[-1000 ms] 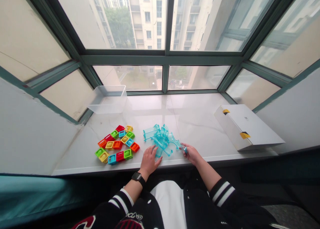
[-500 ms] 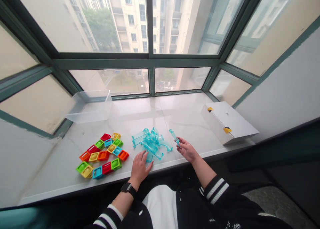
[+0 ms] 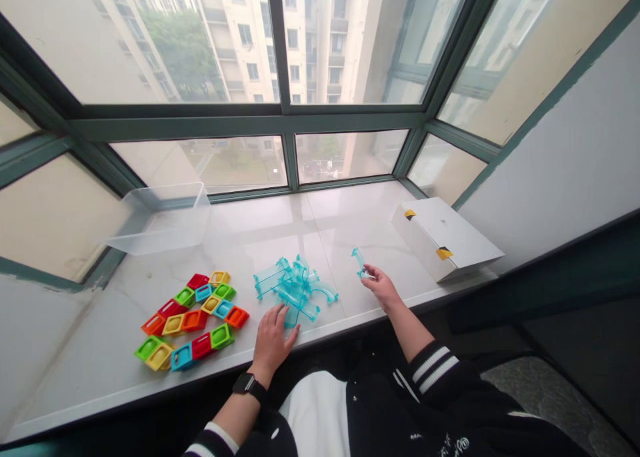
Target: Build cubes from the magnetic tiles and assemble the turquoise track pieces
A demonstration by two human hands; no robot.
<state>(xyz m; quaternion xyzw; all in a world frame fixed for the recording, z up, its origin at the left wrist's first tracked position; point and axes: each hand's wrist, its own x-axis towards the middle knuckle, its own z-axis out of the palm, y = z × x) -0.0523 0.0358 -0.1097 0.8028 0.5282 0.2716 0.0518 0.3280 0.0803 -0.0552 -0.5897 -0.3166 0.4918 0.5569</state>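
Between finger and thumb, my right hand (image 3: 381, 288) grips a translucent blue plastic track piece (image 3: 358, 258). It holds this piece tilted above the sill, to the right of the pile. The pile of similar translucent blue track pieces (image 3: 296, 285) lies jumbled in the middle, some straight and some curved. My left hand (image 3: 273, 337) rests at the pile's front left edge, thumb and fingers apart around a piece there. Whether its fingertips press on that piece I cannot tell. A dark watch (image 3: 245, 383) is on my left wrist.
Colourful plastic blocks (image 3: 193, 321), red, green, yellow, orange and blue, lie in rows on the left of the white sill (image 3: 240, 234). Behind them stands a clear plastic bin (image 3: 197, 220). A white box (image 3: 450, 234) with yellow-black tape sits at the right. Windows close off the back.
My right hand has moved right, away from the pile, carrying the blue track piece. My left hand stays by the pile. The whole view has shifted slightly.
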